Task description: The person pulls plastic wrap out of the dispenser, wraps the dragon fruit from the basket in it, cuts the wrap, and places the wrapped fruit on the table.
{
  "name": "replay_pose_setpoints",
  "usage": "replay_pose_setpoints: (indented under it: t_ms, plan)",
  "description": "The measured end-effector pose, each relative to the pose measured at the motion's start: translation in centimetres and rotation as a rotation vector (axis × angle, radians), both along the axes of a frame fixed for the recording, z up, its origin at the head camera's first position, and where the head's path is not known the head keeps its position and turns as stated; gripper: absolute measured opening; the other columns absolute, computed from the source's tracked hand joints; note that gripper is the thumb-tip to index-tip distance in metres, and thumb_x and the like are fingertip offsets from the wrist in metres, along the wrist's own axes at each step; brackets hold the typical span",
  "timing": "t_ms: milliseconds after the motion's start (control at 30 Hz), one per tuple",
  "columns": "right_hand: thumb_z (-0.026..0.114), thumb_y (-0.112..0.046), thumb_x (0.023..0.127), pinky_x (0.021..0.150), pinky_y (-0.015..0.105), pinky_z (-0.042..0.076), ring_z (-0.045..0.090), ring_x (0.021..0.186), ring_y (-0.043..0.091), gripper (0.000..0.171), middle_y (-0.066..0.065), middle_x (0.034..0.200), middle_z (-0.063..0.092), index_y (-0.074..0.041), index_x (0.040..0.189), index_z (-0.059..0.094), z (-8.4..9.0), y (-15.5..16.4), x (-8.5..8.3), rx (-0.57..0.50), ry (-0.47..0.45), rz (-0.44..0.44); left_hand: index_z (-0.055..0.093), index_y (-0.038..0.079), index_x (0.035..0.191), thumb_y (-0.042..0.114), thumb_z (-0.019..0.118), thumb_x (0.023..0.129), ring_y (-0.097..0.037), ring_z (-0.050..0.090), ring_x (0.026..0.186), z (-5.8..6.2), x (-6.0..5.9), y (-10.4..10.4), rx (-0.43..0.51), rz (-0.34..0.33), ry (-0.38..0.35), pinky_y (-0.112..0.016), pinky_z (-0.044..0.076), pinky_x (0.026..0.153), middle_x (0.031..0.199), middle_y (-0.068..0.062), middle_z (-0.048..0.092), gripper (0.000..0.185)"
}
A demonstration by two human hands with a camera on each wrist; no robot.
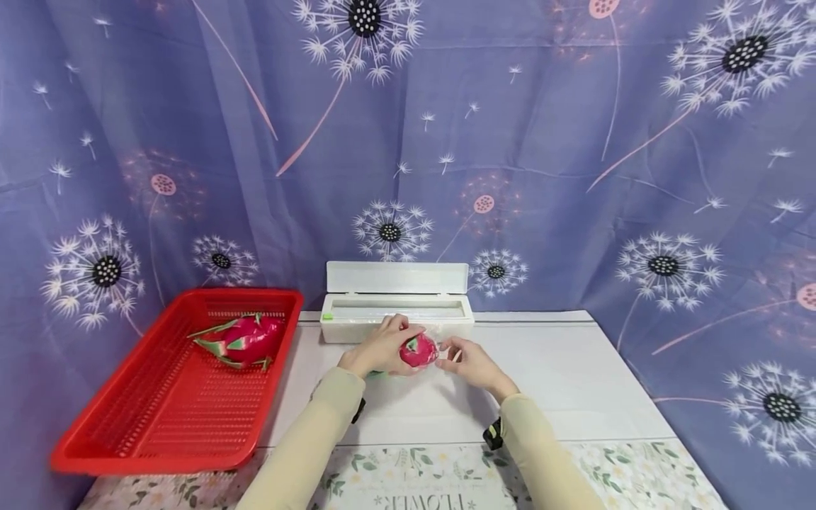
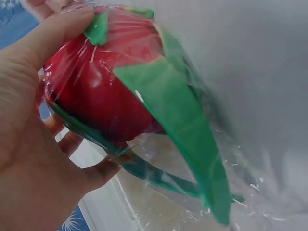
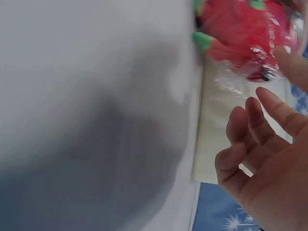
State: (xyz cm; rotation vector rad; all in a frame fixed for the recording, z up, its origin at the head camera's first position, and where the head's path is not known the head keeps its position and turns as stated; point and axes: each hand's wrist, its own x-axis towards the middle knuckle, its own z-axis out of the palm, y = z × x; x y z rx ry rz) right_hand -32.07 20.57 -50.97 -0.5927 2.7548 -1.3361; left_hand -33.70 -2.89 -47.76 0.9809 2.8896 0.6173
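Note:
My left hand (image 1: 384,347) grips a pink dragon fruit (image 1: 417,350) with green leaf tips, above the white tabletop in front of the film box. Clear plastic film (image 2: 255,192) covers the fruit and trails loosely past its long green leaves in the left wrist view. At the fruit's right end is my right hand (image 1: 472,365), its fingers loosely bent with nothing pinched between them. In the right wrist view its thumb lies close to the crinkled film; whether it touches cannot be told.
Behind the hands stands a white cling film box (image 1: 397,329), its lid (image 1: 397,277) raised. To the left, a red plastic basket (image 1: 191,411) holds another dragon fruit (image 1: 251,340). A flowered cloth (image 1: 408,464) covers the front edge, and a blue patterned curtain (image 1: 440,142) hangs behind.

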Motion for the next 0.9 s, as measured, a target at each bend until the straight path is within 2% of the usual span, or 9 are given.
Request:
replay_pose_setpoints:
  t_ms: [100,200,267,400,500,600,667,800,900]
  plan:
    - [0.066,-0.016,0.093,0.062,0.028,0.047,0.055,0.069,0.016,0.012,0.003,0.083,0.060,-0.005,0.093,0.064,-0.5,0.1,-0.3,0.003,0.016,0.081,0.046,0.024,0.147,0.036,0.085,0.074,-0.023,0.036,0.118,0.4,-0.1,-0.1,-0.033,0.019,-0.030,-0.047,0.040,0.096,0.130,-0.004,0.040,0.084]
    - [0.059,-0.008,0.097,0.056,0.028,0.048,0.056,0.062,0.018,0.013,0.009,0.079,0.060,0.002,0.091,0.060,-1.1,0.3,-0.4,-0.056,-0.004,0.104,0.045,0.024,0.146,0.035,0.085,0.074,-0.025,0.036,0.125,0.4,-0.1,-0.1,-0.032,0.001,-0.048,-0.051,0.038,0.100,0.138,-0.006,0.040,0.083]
    - [0.055,-0.004,0.099,0.051,0.031,0.049,0.057,0.056,0.022,0.012,0.014,0.075,0.058,0.005,0.092,0.057,-1.2,0.3,-0.3,-0.091,-0.025,0.072,0.045,0.023,0.146,0.034,0.084,0.074,-0.026,0.034,0.130,0.3,-0.2,-0.1,-0.024,-0.013,-0.059,-0.054,0.035,0.102,0.142,-0.006,0.040,0.083]
    - [0.053,-0.002,0.098,0.050,0.039,0.052,0.060,0.051,0.029,0.008,0.021,0.074,0.059,0.004,0.093,0.056,-0.8,-0.1,-0.3,-0.114,-0.037,-0.034,0.045,0.023,0.146,0.035,0.086,0.074,-0.028,0.033,0.134,0.4,-0.4,-0.4,-0.013,-0.026,-0.086,-0.056,0.033,0.104,0.147,-0.007,0.039,0.084]
    - [0.053,-0.002,0.098,0.052,0.043,0.054,0.062,0.051,0.032,0.008,0.022,0.076,0.061,0.001,0.091,0.055,-0.7,-0.8,-0.5,-0.127,-0.037,-0.073,0.045,0.025,0.146,0.035,0.087,0.072,-0.028,0.033,0.135,0.5,-0.7,-0.4,-0.017,-0.022,-0.124,-0.057,0.033,0.104,0.149,-0.006,0.037,0.085]
    - [0.054,-0.002,0.098,0.053,0.042,0.055,0.064,0.055,0.034,0.008,0.016,0.077,0.063,-0.002,0.090,0.056,-0.9,-1.6,-1.1,-0.150,-0.044,-0.111,0.046,0.026,0.145,0.032,0.089,0.071,-0.028,0.036,0.134,0.7,-0.8,-0.4,-0.005,-0.024,-0.169,-0.055,0.035,0.103,0.150,-0.006,0.036,0.086]
    - [0.054,-0.001,0.097,0.052,0.039,0.053,0.065,0.058,0.036,0.007,0.014,0.076,0.065,-0.002,0.091,0.055,-1.1,-2.1,-1.3,-0.204,-0.088,-0.153,0.045,0.026,0.146,0.030,0.089,0.071,-0.028,0.037,0.132,0.8,-0.9,-0.3,0.001,-0.033,-0.192,-0.054,0.036,0.102,0.151,-0.005,0.035,0.086]
    - [0.052,-0.005,0.099,0.049,0.031,0.047,0.068,0.063,0.036,0.005,0.014,0.075,0.067,-0.001,0.097,0.053,-1.2,-2.9,-1.3,-0.337,-0.252,-0.254,0.043,0.024,0.147,0.027,0.086,0.074,-0.028,0.040,0.129,0.9,-0.8,-0.3,0.007,-0.044,-0.198,-0.053,0.036,0.101,0.149,-0.006,0.035,0.085]
    - [0.046,-0.012,0.101,0.048,0.028,0.045,0.069,0.065,0.033,0.013,0.018,0.075,0.068,0.000,0.103,0.052,-1.0,-3.6,-1.1,-0.369,-0.338,-0.308,0.044,0.022,0.146,0.034,0.078,0.081,-0.029,0.041,0.128,0.6,-0.6,0.0,0.029,-0.018,-0.175,-0.055,0.034,0.102,0.146,-0.006,0.039,0.074]
